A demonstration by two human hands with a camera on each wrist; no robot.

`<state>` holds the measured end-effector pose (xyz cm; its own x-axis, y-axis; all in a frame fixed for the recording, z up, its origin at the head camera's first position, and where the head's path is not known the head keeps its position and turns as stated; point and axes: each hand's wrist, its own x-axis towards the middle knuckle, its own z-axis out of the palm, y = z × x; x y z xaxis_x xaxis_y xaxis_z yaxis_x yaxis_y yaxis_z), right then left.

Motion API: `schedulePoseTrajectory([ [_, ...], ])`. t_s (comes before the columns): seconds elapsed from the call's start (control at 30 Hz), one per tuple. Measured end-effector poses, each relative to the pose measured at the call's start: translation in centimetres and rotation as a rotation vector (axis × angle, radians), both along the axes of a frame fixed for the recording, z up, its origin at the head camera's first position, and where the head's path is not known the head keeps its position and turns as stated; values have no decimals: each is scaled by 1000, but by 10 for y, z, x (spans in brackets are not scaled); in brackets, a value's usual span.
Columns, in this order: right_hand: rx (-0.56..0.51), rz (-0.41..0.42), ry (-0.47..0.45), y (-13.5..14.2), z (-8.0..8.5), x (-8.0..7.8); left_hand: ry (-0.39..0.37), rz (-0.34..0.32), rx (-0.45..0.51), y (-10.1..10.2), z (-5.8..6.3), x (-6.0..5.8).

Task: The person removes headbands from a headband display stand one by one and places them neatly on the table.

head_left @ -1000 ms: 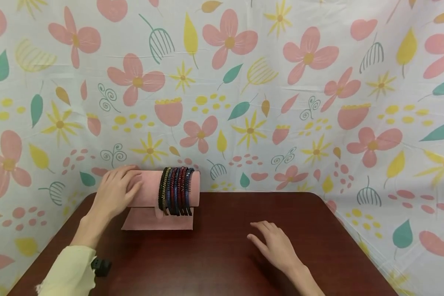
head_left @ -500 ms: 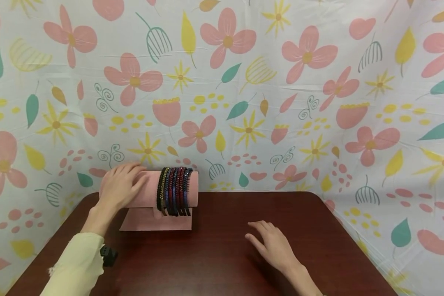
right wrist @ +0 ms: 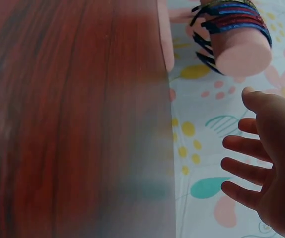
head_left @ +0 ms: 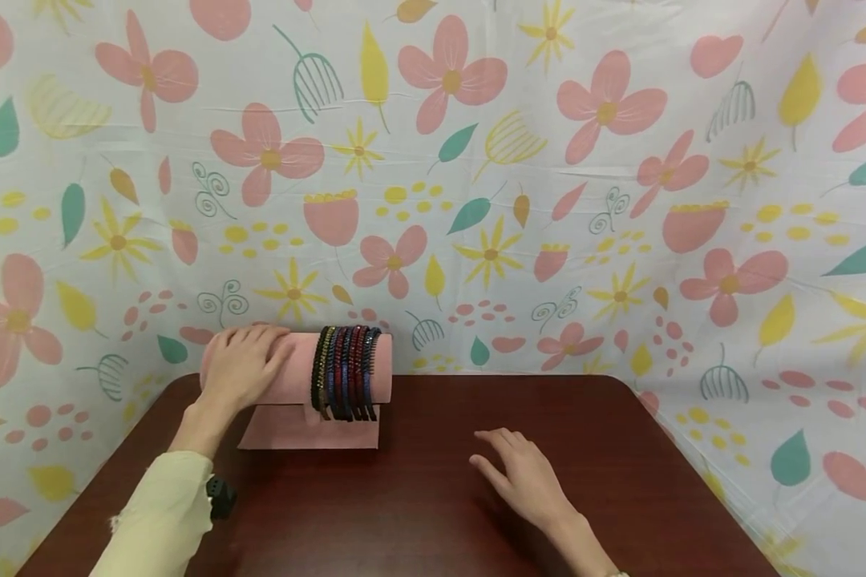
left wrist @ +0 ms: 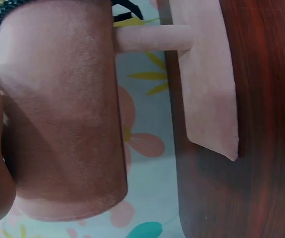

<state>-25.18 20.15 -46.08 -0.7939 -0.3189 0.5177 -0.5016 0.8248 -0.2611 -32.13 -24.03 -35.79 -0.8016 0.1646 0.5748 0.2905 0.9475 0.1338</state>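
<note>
A pink, velvety display stand (head_left: 292, 383) with a horizontal roll stands at the back left of the table. Several glittery headbands (head_left: 344, 373) in black, gold, blue and red sit side by side around the right part of its roll. My left hand (head_left: 240, 367) rests on the roll's left part, fingers laid over the top and the thumb toward the front. In the left wrist view the stand's roll (left wrist: 63, 114) fills the left half, with the hand at the edge. My right hand (head_left: 525, 477) hovers over the table, right of the stand, fingers loosely extended and holding nothing.
The dark red-brown table (head_left: 418, 505) has rounded back corners. A white flower-patterned cloth (head_left: 476, 200) hangs behind it. A pale yellow sleeve (head_left: 160, 513) covers the left forearm, and a small black device (head_left: 220, 497) is on that wrist.
My left hand has slid rightward from the roll's left end onto its top. The right hand has shifted slightly left. The stand and headbands stay in place.
</note>
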Motion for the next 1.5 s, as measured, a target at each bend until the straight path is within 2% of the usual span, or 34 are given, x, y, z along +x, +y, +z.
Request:
schedulePoseTrajectory([
  [0.1, 12, 12, 22, -3, -1, -1, 51, 14, -11, 2, -6, -3],
  [0.33, 18, 37, 67, -10, 4, -4, 239, 20, -3, 1, -17, -10],
  [0.67, -28, 96, 103, -28, 17, -9, 382, 29, 14, -1, -20, -12],
  [1.13, -54, 148, 94, -52, 23, -18, 518, 28, 42, 2, -26, -18],
  [1.33, -56, 185, 124, -66, 28, -21, 538, 24, 55, 3, -28, -19],
  [1.5, -59, 205, 110, -79, 33, -22, 525, 29, 65, 3, -29, -18],
])
